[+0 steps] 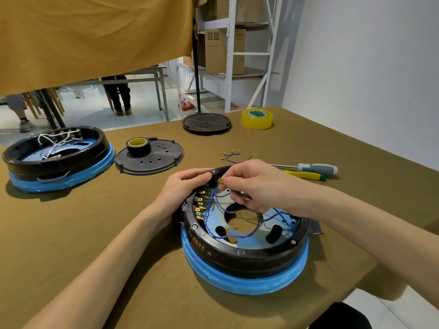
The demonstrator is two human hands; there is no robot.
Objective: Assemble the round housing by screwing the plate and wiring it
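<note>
The round housing (244, 255), black with a blue film around its base, stands on the table in front of me. Blue wires (215, 205) loop inside it, several running to brass terminals (200, 206) along its left inner wall. My left hand (187, 188) grips the housing's far left rim. My right hand (259, 186) pinches a blue wire with a brass connector (221, 180) just above the terminals. A black perforated plate (154, 160) lies flat at the back left, a roll of black tape (137, 144) on it.
A second housing (57, 157) with white wires sits at far left. Loose blue wires (234, 155) lie behind my hands. Two screwdrivers (311, 170) lie to the right. Yellow tape roll (257, 118) and a black stand base (206, 123) stand at the far edge.
</note>
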